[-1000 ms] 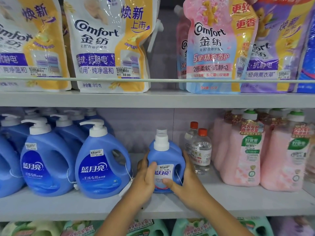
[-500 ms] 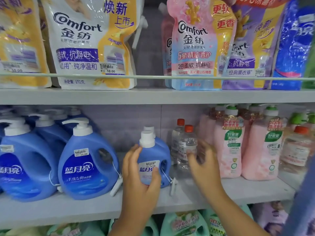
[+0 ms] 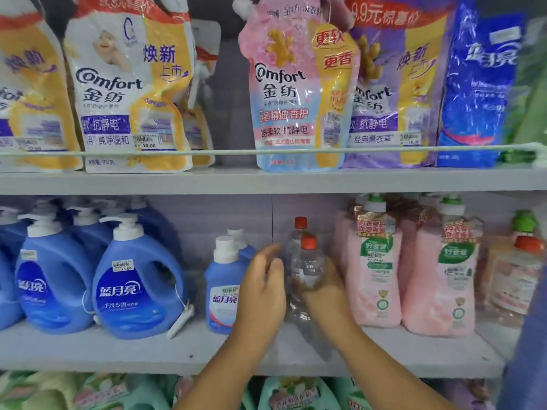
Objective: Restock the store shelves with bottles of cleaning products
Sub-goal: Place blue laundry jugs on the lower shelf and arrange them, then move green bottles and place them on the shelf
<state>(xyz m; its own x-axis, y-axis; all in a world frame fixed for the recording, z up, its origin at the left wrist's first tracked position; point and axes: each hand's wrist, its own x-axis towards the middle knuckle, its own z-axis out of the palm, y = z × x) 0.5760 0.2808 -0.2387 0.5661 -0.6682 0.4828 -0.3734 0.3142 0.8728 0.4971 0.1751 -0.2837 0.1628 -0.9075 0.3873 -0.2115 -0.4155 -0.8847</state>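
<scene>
Closest to me are the two forearms reaching in over the lip of the middle shelf (image 3: pixel 118 350). The left hand (image 3: pixel 262 287) has come off the small blue detergent bottle (image 3: pixel 223 287) it was gripping a second ago and now hangs loose, fingers relaxed, in front of the gap between that bottle and the clear ones, holding nothing. The right hand (image 3: pixel 324 287) has moved over too and is now wrapped round the lower part of the front clear bottle with the red cap (image 3: pixel 307 261). It's blurry, but the fingers look curled on it, so I'd call that a grasp.

So the blue one is parked: upright on the shelf, a twin right behind it, just right of the big blue pump jugs (image 3: pixel 139 276). Looks like that placement is done and the person is on to straightening or shifting the clear bottles, which sit just beside the pink bottles (image 3: pixel 374 267).

Further back there's a second clear bottle (image 3: pixel 299 232) behind the first. Up top, Comfort refill pouches (image 3: pixel 130 93) stand behind a thin rail (image 3: pixel 225 151). Everything's kinda smeared, camera's moving.
</scene>
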